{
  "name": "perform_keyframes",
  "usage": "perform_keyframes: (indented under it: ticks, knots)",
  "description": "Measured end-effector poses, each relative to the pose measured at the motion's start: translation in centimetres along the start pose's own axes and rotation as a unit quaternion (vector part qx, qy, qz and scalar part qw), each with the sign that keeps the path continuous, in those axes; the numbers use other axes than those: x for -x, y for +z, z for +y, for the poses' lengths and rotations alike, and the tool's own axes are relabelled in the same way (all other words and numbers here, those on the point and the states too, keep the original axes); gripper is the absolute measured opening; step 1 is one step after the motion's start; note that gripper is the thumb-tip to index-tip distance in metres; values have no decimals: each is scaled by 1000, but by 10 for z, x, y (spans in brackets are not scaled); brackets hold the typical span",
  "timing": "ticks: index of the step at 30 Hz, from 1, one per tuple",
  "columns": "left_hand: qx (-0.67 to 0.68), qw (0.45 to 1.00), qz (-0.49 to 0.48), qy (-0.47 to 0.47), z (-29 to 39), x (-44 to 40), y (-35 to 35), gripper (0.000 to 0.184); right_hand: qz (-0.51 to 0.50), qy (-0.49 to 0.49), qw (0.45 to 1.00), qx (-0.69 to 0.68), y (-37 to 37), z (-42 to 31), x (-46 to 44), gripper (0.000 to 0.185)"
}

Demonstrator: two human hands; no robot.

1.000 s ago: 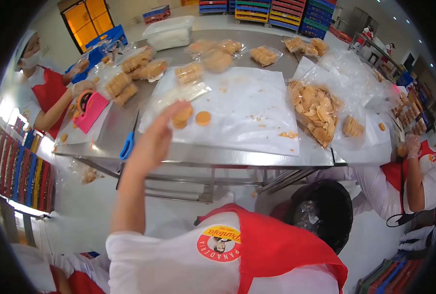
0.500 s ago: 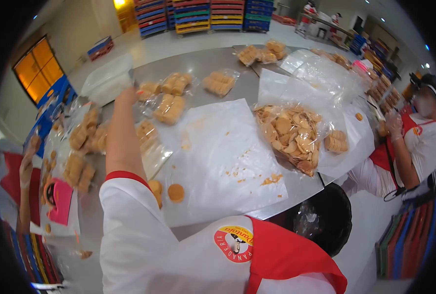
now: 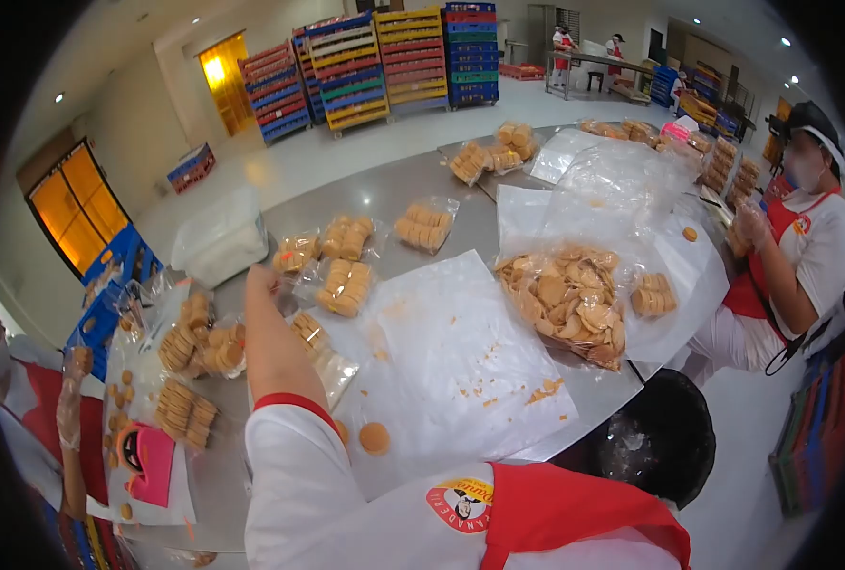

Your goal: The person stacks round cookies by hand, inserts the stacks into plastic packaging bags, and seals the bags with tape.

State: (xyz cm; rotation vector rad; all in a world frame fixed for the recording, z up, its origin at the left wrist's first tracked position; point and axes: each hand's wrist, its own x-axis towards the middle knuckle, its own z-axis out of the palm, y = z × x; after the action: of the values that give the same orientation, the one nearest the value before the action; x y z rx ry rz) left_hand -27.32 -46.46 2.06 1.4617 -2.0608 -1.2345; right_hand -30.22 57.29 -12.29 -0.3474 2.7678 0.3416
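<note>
My left hand (image 3: 263, 278) is stretched over the metal table (image 3: 337, 182), beside a small clear bag of round cookies (image 3: 295, 253) and the near edge of a translucent plastic tub (image 3: 219, 237). Its fingers are small and partly hidden, so its grip cannot be made out. More bagged cookies (image 3: 345, 287) lie just right of it. Near my forearm, an open-ended bag of cookies (image 3: 310, 331) rests at the white sheet's (image 3: 432, 332) left edge. A loose round cookie (image 3: 374, 438) lies near the front. My right hand is out of view.
A large bag of broken cookies (image 3: 575, 304) lies on the right. A pink tape dispenser (image 3: 152, 465) stands at the left. A black bin (image 3: 665, 442) is below the table's right front edge. Co-workers stand at both sides, the right one with gloved hands (image 3: 751, 225).
My left hand has moved from above the loose cookies to the far left, by the tub and bagged cookies. The camera view has turned and shifted.
</note>
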Motion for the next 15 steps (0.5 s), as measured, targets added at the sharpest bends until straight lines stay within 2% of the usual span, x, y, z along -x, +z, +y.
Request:
perform_keyframes:
  ticks: [1, 2, 3, 5, 6, 7, 10, 12, 14, 15]
  knots:
    - [-22, 994, 67, 81, 14, 1, -2, 26, -7, -46, 998, -31, -4, 6, -17, 19]
    - [-43, 978, 131, 157, 31, 8, 3, 27, -30, 43, 978, -203, -64, -28, 1, 20]
    - [-64, 952, 194, 229, 52, 25, 9, 29, -22, 135, 921, -366, -124, -62, 20, 21]
    - [-108, 872, 316, 358, 90, 67, 18, 35, -105, 233, 803, -538, -103, -56, -6, 20]
    - [-147, 878, 292, 350, 123, 111, 19, 32, -116, 248, 787, -553, -86, -53, -15, 20]
    - [-185, 882, 268, 341, 156, 157, 18, 30, -113, 221, 820, -516, -71, -49, -21, 20]
    - [-194, 862, 236, 404, 201, 218, 9, 26, -116, 124, 936, -307, -24, -21, -35, 19]
    - [-177, 860, 233, 419, 223, 262, 6, 24, -158, 53, 979, -122, -5, -2, -43, 19]
    - [-143, 848, 240, 451, 235, 290, 2, 24, -156, 35, 983, -94, 2, 13, -55, 18]
    - [-116, 836, 248, 476, 242, 298, 2, 24, -90, 54, 971, -216, 4, 22, -62, 19]
